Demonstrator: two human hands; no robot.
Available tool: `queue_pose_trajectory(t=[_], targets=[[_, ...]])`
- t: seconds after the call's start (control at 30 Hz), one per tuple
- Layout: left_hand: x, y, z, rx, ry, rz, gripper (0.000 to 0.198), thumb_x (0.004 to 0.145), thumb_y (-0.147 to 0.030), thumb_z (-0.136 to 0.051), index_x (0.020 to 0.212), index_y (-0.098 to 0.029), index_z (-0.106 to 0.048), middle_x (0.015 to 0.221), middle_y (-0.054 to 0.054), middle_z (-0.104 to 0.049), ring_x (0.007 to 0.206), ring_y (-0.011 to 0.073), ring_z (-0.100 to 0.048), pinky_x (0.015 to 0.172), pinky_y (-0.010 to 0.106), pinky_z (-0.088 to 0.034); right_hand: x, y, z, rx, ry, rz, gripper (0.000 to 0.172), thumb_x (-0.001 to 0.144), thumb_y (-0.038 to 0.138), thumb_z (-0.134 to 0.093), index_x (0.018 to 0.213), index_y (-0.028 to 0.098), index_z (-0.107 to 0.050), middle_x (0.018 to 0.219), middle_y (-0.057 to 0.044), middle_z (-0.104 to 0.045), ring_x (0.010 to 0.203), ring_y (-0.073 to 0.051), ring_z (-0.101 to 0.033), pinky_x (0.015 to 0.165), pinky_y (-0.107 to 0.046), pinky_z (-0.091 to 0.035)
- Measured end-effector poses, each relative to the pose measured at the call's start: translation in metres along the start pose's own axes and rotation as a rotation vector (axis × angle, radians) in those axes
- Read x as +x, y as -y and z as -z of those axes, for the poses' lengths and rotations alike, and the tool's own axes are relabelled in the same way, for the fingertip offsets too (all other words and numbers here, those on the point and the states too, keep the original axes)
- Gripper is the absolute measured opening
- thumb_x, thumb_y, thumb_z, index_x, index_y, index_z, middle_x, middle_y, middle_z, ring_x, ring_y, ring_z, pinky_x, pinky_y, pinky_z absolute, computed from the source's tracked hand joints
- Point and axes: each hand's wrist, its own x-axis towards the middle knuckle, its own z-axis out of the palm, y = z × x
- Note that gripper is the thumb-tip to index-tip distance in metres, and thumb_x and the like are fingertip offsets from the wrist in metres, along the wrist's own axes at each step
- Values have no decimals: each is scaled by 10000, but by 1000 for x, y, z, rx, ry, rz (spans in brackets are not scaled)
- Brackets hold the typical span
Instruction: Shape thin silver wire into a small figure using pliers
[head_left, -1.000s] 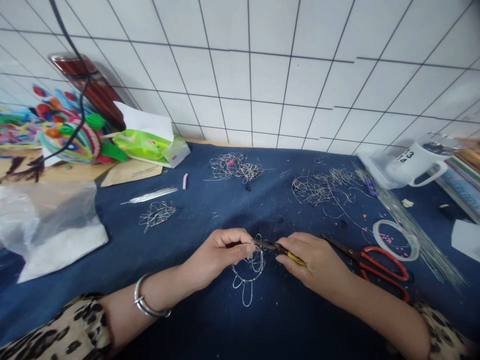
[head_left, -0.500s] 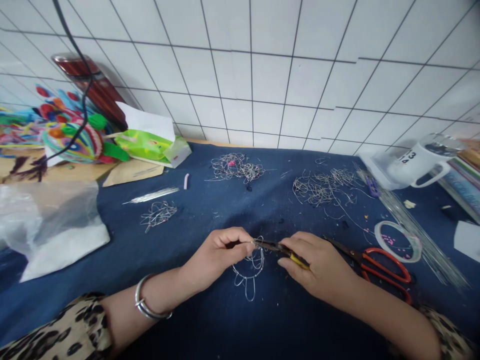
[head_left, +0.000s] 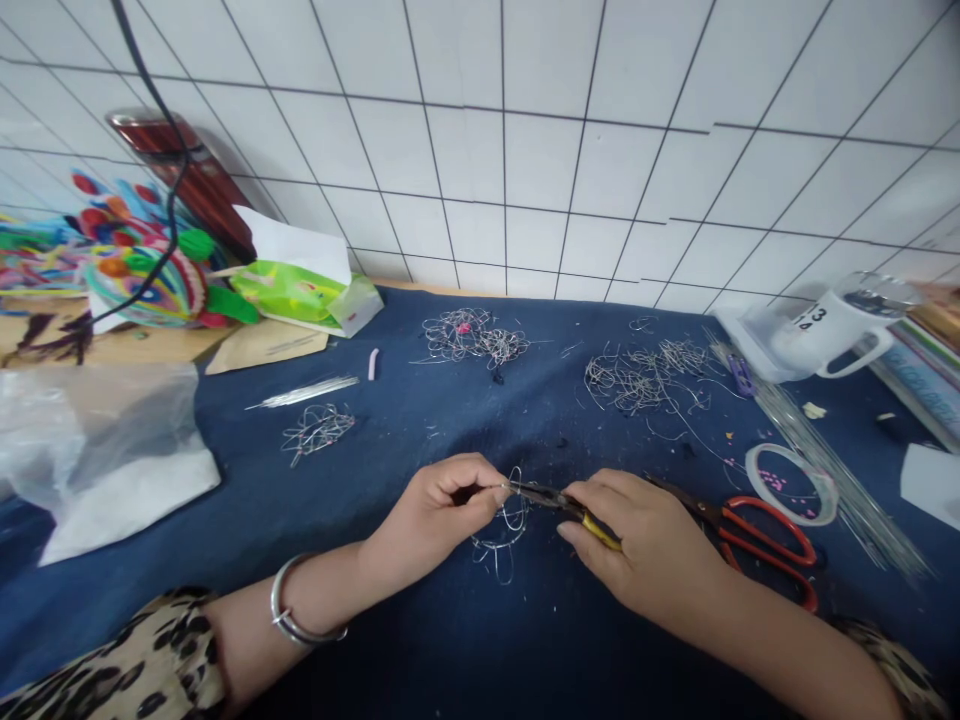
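Observation:
My left hand (head_left: 450,510) pinches a looped wire ring (head_left: 496,546) between thumb and fingers. Several small wire loops stick out from the ring, and it hangs over the dark blue cloth (head_left: 420,660). From the other side, my right hand (head_left: 637,540) is wrapped around pliers (head_left: 596,528) with yellow handles. The pliers' narrow jaws point left and meet the wire just beside my left fingertips. Whether the jaws are closed on the wire is too small to tell.
Red-handled scissors (head_left: 772,530) and a round clear dish (head_left: 831,490) with pink beads lie right, beside long straight wires (head_left: 817,430). Tangled wire bundles (head_left: 637,378) lie farther back. A white mug (head_left: 840,335) stands back right; a plastic bag (head_left: 135,500) lies left.
The wire ring has turned a little in my left fingers, and its lower loops hang slightly higher. Both hands stay nearly in place, the pliers still at the wire.

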Motion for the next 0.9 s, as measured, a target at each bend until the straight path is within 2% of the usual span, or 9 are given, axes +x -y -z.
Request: queue_pose_trajectory(t=[0.33, 0.9], targets=[[-1, -2, -1, 128, -54, -71, 139, 818, -166, -527, 732, -121, -626, 677, 24, -547, 599, 106, -488, 562, 228, -389, -1, 7, -3, -115, -42, 43, 233, 852, 279, -458, 988, 148, -594, 827, -79, -590, 787, -186, -546, 733, -343, -464], [-2, -2, -5, 210, -111, -168, 125, 791, -108, -530, 714, -130, -626, 646, 16, -556, 595, 107, -505, 559, 233, -393, -3, 7, -6, -99, -26, 13, 242, 862, 294, -436, 980, 155, -595, 806, -68, -575, 754, -182, -537, 699, -342, -458]])
